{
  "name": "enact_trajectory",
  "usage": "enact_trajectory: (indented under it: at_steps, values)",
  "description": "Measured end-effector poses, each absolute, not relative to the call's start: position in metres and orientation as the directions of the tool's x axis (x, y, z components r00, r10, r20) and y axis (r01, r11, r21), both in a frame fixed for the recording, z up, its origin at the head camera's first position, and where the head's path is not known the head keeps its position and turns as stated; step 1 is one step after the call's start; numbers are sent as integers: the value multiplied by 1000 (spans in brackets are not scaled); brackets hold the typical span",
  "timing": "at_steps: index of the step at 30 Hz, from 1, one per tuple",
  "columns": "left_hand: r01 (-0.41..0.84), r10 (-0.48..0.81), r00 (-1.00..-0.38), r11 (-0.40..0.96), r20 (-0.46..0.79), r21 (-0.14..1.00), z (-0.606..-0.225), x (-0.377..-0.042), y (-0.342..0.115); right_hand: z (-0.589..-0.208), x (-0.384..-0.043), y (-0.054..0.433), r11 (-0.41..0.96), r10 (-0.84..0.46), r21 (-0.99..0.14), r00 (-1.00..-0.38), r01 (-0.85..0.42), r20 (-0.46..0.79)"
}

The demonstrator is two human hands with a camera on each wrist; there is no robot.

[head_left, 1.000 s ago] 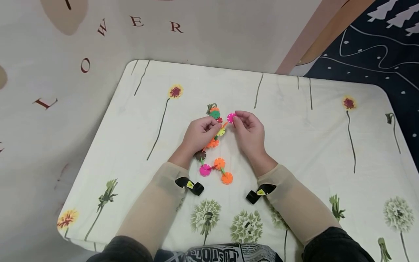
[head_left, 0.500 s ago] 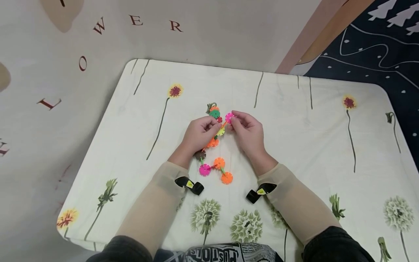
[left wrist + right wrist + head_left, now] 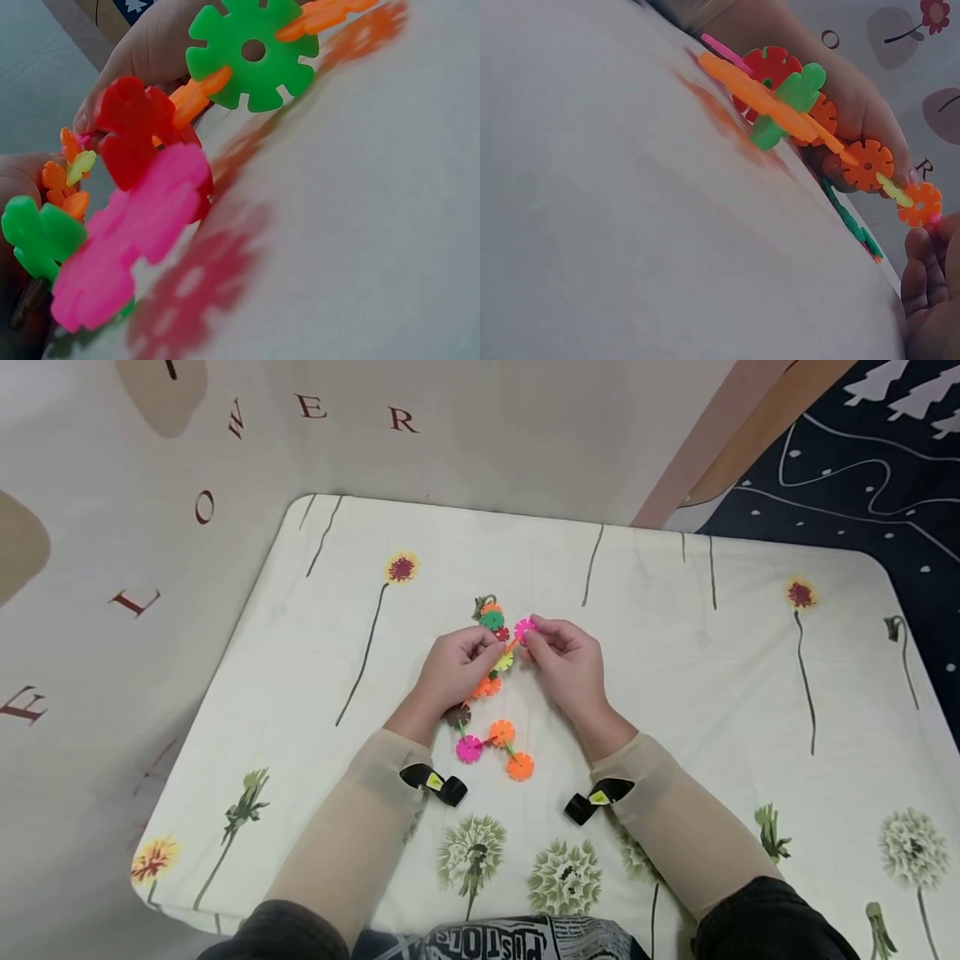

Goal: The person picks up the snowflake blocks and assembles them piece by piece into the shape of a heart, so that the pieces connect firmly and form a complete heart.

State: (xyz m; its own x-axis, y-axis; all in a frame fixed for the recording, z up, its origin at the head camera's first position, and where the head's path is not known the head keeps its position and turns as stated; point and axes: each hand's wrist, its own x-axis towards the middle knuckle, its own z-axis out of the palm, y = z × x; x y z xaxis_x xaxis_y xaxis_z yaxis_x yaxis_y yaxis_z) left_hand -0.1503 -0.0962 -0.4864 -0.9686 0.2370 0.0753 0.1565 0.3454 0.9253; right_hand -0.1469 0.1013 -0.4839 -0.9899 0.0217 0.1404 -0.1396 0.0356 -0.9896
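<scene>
A chain of colourful notched plastic discs, slotted into one another, lies on the table under and around the hands. My left hand point(image 3: 465, 664) pinches an orange notched disc point(image 3: 925, 196) of that chain between thumb and fingers. With thumb and fingertips my right hand point(image 3: 568, 664) grips a pink notched disc point(image 3: 524, 628), its edge against the orange disc. Whether the two interlock is hard to see. Nearer the body, the chain continues with a brown disc point(image 3: 460, 716), a second pink disc point(image 3: 469, 749) and an orange end disc point(image 3: 520, 767). The left palm hides some links.
Beyond the left fingers the chain runs on to a green disc point(image 3: 492, 621). A flower-print cloth point(image 3: 675, 693) covers the table. A lettered wall point(image 3: 525, 443) stands behind the far edge, and a dark panel point(image 3: 840, 485) at the right.
My right hand has moved slightly left, bringing the pink disc from a small gap to the orange disc. The left hand has stayed in place.
</scene>
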Motion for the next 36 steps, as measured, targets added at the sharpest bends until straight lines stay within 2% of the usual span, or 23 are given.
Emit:
enact_trajectory:
  at_steps: [5,22,36]
  values:
    - [154,247,-967,352,67,923,-486,-150,-97,-483,-147,101,86,19,-986,-989,-142,144]
    - [155,264,-963,353,61,923,-487,-151,-98,-483,-147,102,121,-39,-975,-983,-184,181]
    - [128,211,-976,334,59,934,-486,-152,-96,-482,-147,99,58,-16,-997,-999,-53,52]
